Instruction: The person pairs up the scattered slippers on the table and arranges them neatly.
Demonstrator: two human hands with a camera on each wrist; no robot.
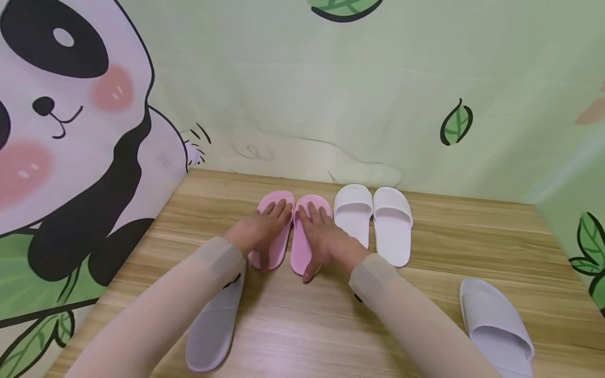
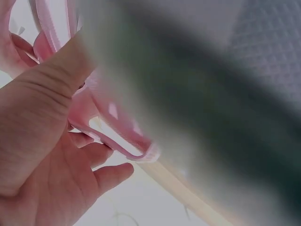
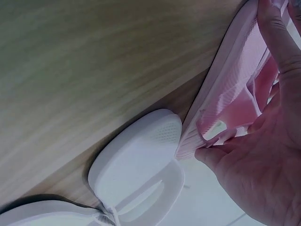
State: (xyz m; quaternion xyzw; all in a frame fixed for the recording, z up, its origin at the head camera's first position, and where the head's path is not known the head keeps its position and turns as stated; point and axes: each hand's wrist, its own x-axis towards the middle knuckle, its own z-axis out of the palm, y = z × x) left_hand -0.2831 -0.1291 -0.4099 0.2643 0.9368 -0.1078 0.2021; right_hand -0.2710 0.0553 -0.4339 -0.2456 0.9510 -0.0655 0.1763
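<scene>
Two pink slippers point(image 1: 282, 245) lie side by side on the wooden floor, toes towards the wall. My left hand point(image 1: 257, 231) rests on the left one, fingers stretched over its strap and thumb down near the heel. On the right pink slipper point(image 1: 300, 247) lies my right hand point(image 1: 326, 239), fingers over the strap, thumb reaching to the heel end. The right wrist view shows the pink strap point(image 3: 235, 110) under that palm, close beside a white slipper point(image 3: 136, 150). A blurred shape hides much of the left wrist view, where the pink strap point(image 2: 110, 108) shows past the fingers.
A pair of white slippers point(image 1: 393, 241) stands just right of the pink pair. One larger pale slipper point(image 1: 212, 325) lies below my left forearm, another point(image 1: 496, 320) at the lower right. Behind runs a green wall point(image 1: 283, 94), with a painted panda point(image 1: 80, 115) on the left.
</scene>
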